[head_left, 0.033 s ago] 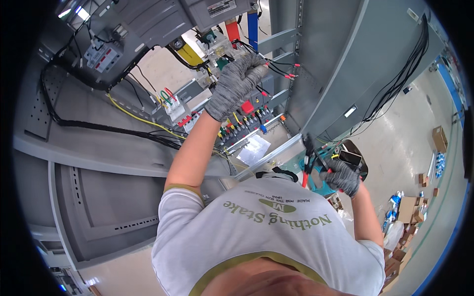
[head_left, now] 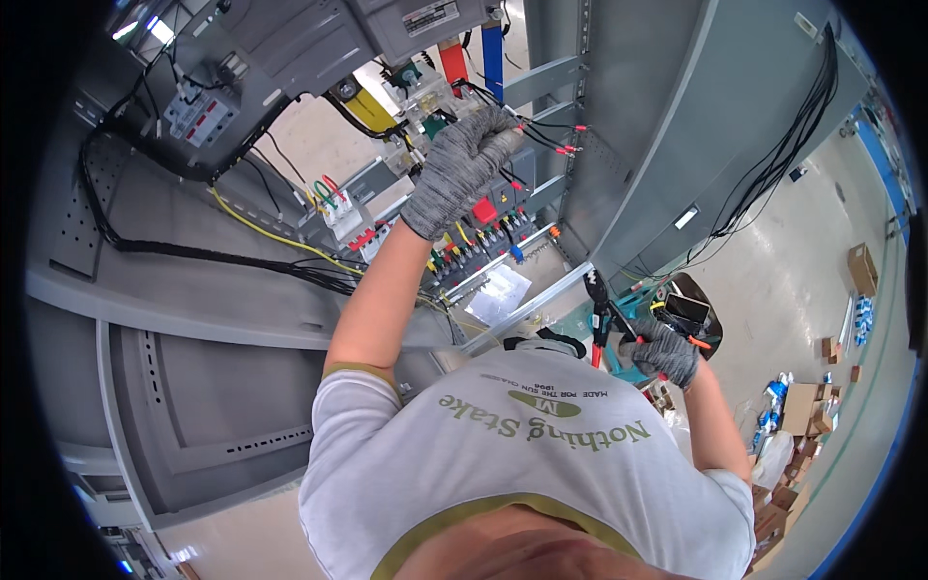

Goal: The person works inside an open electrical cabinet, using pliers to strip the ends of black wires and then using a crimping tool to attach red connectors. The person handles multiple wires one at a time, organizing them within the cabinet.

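My left hand (head_left: 462,164), in a grey knit glove, is closed on a bunch of black wires (head_left: 549,124) inside the cabinet. Several wire ends with red sleeves and metal tips stick out to the right of its fingertips. Low on the right, my gloved right hand (head_left: 665,354) grips one handle of crimping pliers (head_left: 601,298). Their dark head points up and away from me, and the red-ended handles stand spread apart. Below the left hand lies a row of terminals (head_left: 474,251) with coloured wires and a red block (head_left: 484,209).
A grey cabinet door (head_left: 715,145) with a black cable bundle (head_left: 812,116) stands at the right. Beside my right hand, a dark tray (head_left: 710,319) holds a phone-like object (head_left: 686,307). Cardboard boxes (head_left: 800,411) lie on the floor. A black wire harness (head_left: 213,248) crosses the left side.
The pliers and my right hand have shifted slightly left, and the pliers' head has turned into clearer view. An orange strip now shows beside that hand. My left hand stays on the wires.
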Demonstrator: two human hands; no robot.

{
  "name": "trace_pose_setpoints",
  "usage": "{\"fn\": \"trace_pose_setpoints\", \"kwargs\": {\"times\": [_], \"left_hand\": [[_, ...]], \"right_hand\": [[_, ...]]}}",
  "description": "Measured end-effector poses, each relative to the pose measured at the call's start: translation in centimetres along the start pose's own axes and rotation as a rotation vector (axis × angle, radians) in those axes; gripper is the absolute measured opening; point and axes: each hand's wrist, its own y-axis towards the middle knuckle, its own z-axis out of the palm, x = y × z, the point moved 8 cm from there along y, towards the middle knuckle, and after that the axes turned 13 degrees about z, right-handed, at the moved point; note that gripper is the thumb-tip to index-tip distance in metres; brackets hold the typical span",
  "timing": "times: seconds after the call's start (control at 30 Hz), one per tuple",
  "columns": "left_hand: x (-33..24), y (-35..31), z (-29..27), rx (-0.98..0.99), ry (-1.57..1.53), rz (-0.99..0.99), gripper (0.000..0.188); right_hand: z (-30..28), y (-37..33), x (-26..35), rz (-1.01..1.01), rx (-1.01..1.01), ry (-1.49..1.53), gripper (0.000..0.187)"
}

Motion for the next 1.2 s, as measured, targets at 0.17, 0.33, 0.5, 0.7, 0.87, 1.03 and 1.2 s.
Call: {"fn": "trace_pose_setpoints", "kwargs": {"times": [0.17, 0.33, 0.5, 0.7, 0.87, 1.03, 1.2], "left_hand": [[0.4, 0.0, 0.1, -0.02, -0.017, -0.006, 0.016], [0.1, 0.1, -0.1, -0.086, -0.091, -0.006, 0.015], [0.1, 0.3, 0.0, -0.098, -0.076, 0.017, 0.016], [0.5, 0.0, -0.1, -0.146, -0.118, 0.005, 0.018], [-0.1, 0.3, -0.5, -0.105, -0.036, 0.006, 0.02], [0.2, 0.0, -0.7, -0.163, 0.0, 0.088, 0.019], [0.4, 0.0, -0.8, -0.17, -0.026, 0.099, 0.019]], "right_hand": [[0.2, 7.3, -4.4, -0.187, 0.052, 0.027, 0.043], [2.6, 10.2, -7.1, -0.2, 0.211, 0.249, 0.049], [1.5, 6.0, -0.1, -0.45, 0.083, -0.106, 0.059], [-0.4, -5.7, 18.3, -0.911, -0.775, -0.564, 0.07], [0.0, -5.7, 23.3, -0.968, -0.947, -0.854, 0.081], [0.9, -5.3, 24.8, -0.946, -0.922, -0.929, 0.085], [1.1, -5.5, 25.6, -0.954, -0.929, -0.962, 0.084]]}}
